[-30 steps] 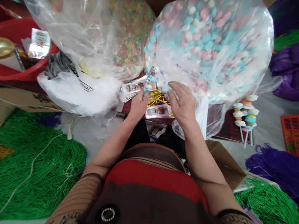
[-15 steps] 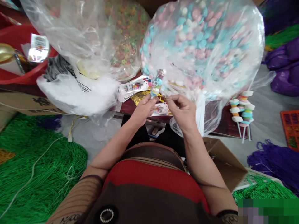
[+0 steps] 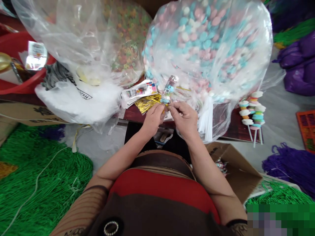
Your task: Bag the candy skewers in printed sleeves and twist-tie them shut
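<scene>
A candy skewer in a clear printed bag (image 3: pixel 169 88) stands up from my left hand (image 3: pixel 154 119), whose closed fingers grip its lower end. Close beside it, my right hand (image 3: pixel 184 118) is closed in a pinch at the gathered bottom of the bag, on a thin gold twist tie (image 3: pixel 166 105) that shows only in part. Left of the bag lies a bundle of gold twist ties (image 3: pixel 147 103). Behind them is a stack of flat printed bags (image 3: pixel 139 93). Another printed bag is partly hidden beneath my hands.
Big clear sacks of pastel candies (image 3: pixel 206 42) and small ring-shaped candies (image 3: pixel 128 49) stand behind. Right are white sticks (image 3: pixel 206 119) and several unwrapped candy skewers (image 3: pixel 256 113). A cardboard box (image 3: pixel 238 173) with wrapped pieces sits below; a red basin (image 3: pixel 19 82) is far left.
My right hand has moved left, close against my left hand at the bag's bottom. The gold twist tie, looped out between the hands before, is now mostly hidden by the fingers.
</scene>
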Demonstrator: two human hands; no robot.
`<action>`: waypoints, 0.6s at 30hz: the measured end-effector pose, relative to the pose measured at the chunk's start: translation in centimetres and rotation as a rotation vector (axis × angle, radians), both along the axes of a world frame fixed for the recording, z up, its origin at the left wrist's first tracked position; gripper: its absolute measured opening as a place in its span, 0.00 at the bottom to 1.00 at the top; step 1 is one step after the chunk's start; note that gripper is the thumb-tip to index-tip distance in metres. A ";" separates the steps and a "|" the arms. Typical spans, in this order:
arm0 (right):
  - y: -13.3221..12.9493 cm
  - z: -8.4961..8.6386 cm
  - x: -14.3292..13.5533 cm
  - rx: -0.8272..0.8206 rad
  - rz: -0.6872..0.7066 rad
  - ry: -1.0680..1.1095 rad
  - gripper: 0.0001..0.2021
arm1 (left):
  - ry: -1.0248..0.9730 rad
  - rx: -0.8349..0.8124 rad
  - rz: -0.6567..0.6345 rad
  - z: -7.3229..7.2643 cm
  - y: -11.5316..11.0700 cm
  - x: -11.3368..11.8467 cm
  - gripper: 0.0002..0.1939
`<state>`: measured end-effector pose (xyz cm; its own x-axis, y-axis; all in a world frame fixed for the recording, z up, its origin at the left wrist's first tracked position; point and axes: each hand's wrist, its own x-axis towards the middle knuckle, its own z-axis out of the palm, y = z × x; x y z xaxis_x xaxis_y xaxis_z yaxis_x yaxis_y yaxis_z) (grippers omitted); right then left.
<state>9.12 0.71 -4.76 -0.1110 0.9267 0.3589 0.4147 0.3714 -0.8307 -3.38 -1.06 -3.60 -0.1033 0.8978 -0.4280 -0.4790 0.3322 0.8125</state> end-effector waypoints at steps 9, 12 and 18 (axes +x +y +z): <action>-0.3 -1.1 -0.4 -0.379 0.065 0.363 0.19 | -0.220 -0.049 -0.271 1.1 -0.5 -0.4 0.19; -0.4 -1.4 -0.1 -0.407 0.130 0.367 0.19 | -0.267 -0.105 -0.304 1.3 -0.7 -0.5 0.20; 0.0 -1.4 1.7 -0.492 0.381 0.442 0.22 | -0.359 -0.166 -0.452 1.9 -1.1 -0.9 0.23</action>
